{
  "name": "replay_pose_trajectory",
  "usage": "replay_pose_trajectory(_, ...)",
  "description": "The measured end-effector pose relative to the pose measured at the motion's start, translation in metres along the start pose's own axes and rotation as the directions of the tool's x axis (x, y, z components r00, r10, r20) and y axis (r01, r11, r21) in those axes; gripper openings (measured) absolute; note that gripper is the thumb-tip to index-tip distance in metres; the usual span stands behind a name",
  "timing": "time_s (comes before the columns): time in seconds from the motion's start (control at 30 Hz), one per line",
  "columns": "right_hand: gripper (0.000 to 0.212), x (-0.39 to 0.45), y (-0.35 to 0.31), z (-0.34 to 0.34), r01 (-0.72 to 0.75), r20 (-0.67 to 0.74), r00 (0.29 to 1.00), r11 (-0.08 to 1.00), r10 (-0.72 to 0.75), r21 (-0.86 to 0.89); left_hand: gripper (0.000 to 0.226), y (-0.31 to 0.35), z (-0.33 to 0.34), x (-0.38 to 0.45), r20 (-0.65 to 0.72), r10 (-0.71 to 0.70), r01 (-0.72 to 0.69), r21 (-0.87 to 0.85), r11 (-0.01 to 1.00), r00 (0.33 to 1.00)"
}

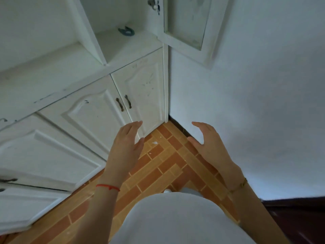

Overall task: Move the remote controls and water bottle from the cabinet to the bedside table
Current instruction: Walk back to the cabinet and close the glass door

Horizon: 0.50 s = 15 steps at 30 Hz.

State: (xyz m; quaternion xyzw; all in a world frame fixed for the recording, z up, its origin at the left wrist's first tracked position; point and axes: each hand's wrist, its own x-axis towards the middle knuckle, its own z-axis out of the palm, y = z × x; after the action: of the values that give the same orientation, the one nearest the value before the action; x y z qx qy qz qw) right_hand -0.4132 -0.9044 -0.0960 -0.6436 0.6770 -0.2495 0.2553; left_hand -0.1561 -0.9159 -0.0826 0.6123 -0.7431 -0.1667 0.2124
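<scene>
A single head-worn wide-angle view looks steeply down and forward — into the corner where the white cabinet (84, 110) meets the wall (255, 103), close above the tiled floor (158, 166) — edges visibly bowed.

1. The left hand (125, 143) is bare, with no ring or glove on its fingers (133, 126)
2. Behind those fingers, past the palm, a thin red string bracelet (107, 187) circles the wrist, with a small knot or bead on the thumb side
3. The right hand (209, 143) is likewise bare, its fingers (199, 125) unadorned
4. Back from those fingers, at the wrist, sits a slim gold-toned chain bracelet (238, 186) with small links
5. Both forearms are uncovered; no sleeve shows
6. Further behind the fingers, between the forearms, a plain pale grey-white garment (175, 221) covers the torso, smooth and unmarked
</scene>
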Motion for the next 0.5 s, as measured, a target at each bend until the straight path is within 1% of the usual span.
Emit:
replay_pose_trajectory(0.17,0.048,0.046,0.009,0.000,-0.024,0.004,1.000,1.000,0.024,0.001,0.049,0.000,0.007,0.044,0.012,-0.001,0.001,-0.007,1.000,1.000)
replay_pose_trajectory(0.37,0.051,0.109,0.021,-0.008,-0.025,0.045,0.999,1.000,0.026,-0.004,0.050,0.006,0.021,0.103,-0.006,-0.024,0.024,-0.005,1.000,1.000)
replay_pose_trajectory(0.5,0.050,0.153,0.028,-0.023,0.040,0.021,0.999,0.999,-0.040,0.011,0.050,0.014,0.029,0.145,-0.026,-0.030,0.030,0.001,1.000,0.999)
